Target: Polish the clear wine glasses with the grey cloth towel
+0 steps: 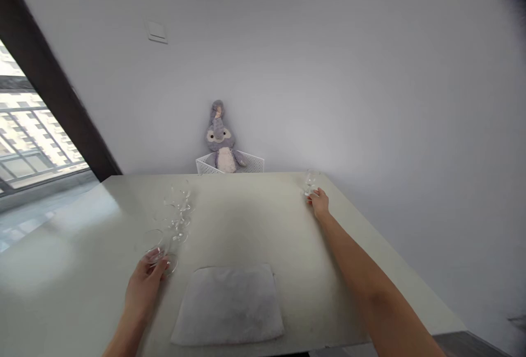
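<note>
Near the table's left front, my left hand (143, 283) is closed around a clear stemmed glass (154, 241), whose round foot shows beside the fingers. Just beyond it, several more clear glasses (178, 217) stand in a group running away from me. My right arm reaches to the far right of the table, where my right hand (319, 202) has its fingers closed on the lower part of another clear glass (309, 180). Between my forearms lies a folded grey cloth (230, 305), flat at the table's near edge.
The pale table (246, 220) has its far edge by a grey wall. Behind that edge, a grey plush toy (225, 154) sits in a white perforated basket (253, 163). A dark-framed window is at the left, and a switch (156, 32) is on the wall.
</note>
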`<move>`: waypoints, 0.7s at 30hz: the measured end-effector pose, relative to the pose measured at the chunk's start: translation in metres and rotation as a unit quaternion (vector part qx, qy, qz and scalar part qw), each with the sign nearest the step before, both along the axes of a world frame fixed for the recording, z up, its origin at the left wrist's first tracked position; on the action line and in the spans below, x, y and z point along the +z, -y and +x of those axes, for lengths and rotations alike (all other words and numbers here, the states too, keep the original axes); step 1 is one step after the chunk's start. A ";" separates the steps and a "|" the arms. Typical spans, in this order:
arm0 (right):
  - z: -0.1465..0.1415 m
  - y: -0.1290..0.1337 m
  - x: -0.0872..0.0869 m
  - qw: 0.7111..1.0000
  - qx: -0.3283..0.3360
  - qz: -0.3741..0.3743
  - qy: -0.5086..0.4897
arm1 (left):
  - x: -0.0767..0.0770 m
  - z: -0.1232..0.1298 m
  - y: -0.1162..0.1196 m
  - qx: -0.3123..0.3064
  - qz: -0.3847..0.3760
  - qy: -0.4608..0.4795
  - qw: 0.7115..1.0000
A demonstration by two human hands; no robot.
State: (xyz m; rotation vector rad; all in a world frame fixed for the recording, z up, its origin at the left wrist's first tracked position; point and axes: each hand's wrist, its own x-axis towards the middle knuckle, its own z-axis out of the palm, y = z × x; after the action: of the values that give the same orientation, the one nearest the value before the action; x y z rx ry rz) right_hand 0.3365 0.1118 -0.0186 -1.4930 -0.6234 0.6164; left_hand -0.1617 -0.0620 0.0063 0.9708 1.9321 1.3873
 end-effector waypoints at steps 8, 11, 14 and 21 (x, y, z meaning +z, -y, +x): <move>-0.029 -0.027 0.001 0.997 0.066 -0.016 0.021 | -0.011 -0.003 0.004 -0.036 0.051 0.159 0.985; -0.057 -0.030 -0.002 0.995 0.097 -0.015 0.026 | -0.010 -0.001 0.006 -0.031 0.066 0.173 0.982; -0.095 -0.029 -0.005 0.989 0.148 -0.017 0.026 | -0.010 0.001 0.006 -0.026 0.054 0.137 0.989; -0.205 -0.021 -0.006 0.954 0.298 -0.016 0.028 | -0.015 0.003 0.008 -0.005 0.058 0.100 0.993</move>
State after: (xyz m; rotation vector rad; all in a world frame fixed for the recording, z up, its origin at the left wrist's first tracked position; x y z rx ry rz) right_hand 0.1313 0.1323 -0.0251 -1.3495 -1.1291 1.0499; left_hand -0.1583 -0.0700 -0.0083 0.8578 1.7140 1.5415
